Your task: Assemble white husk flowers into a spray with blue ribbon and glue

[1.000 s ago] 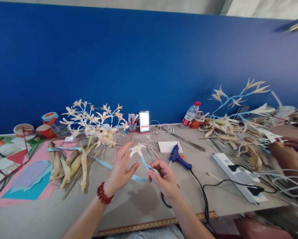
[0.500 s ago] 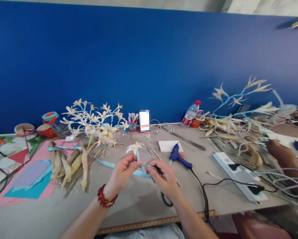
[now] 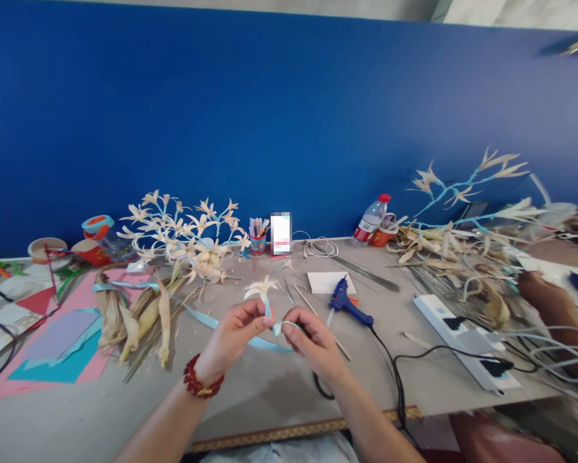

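Between the finger and thumb of my left hand (image 3: 244, 326) is the stem of a pale husk flower (image 3: 261, 287), its petals pointing up and its stem partly light blue. My right hand (image 3: 312, 337) pinches a light blue ribbon (image 3: 278, 328) that loops at the lower stem. More of the ribbon trails across the table behind my left hand to a bundle of corn husks (image 3: 146, 318). A red bead bracelet (image 3: 203, 378) is on my left wrist.
A blue glue gun (image 3: 347, 305) lies right of my hands, its cord running to a power strip (image 3: 465, 341). Finished flower branches (image 3: 187, 235) stand back left. A plastic bottle (image 3: 371, 220) leans at the wall. A co-worker's hand (image 3: 544, 296) is at far right.
The ribbon at the stem has shifted and now forms a wider loop between my hands. Both hands stay nearly in place, still pinching.
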Motion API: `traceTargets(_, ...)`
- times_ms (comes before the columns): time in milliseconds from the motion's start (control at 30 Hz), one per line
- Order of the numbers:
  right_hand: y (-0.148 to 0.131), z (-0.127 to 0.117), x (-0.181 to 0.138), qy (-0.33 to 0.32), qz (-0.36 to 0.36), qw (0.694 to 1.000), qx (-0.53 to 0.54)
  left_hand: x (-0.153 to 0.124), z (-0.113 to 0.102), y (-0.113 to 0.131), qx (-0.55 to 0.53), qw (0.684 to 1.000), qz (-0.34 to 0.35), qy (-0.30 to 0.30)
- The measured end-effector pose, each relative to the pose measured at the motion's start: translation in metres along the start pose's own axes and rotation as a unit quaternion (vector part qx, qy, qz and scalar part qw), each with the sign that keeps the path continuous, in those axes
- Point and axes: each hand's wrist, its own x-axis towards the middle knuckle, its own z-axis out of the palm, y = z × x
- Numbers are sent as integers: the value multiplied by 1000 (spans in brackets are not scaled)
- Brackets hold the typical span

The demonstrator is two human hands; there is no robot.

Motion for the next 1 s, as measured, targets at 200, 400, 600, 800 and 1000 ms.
traceTargets(200,-5,9,-1,17,16,999,30,3,5,-5,7,999,12,52)
traceTargets(400,-6,15,4,38,39,998,17,3,5,-8,-12,999,20,37)
traceTargets(600,-9,14,5,54,-27,998,-34,0,4,-17,-56,997,26,49)
traceTargets(800,-14,16,3,100,-152,951,-250,-4,11,-14,-16,994,49,97)
traceTargets(1000,-15,14,-5,80,-255,921,-284,-3,6,-9,7,990,65,123)
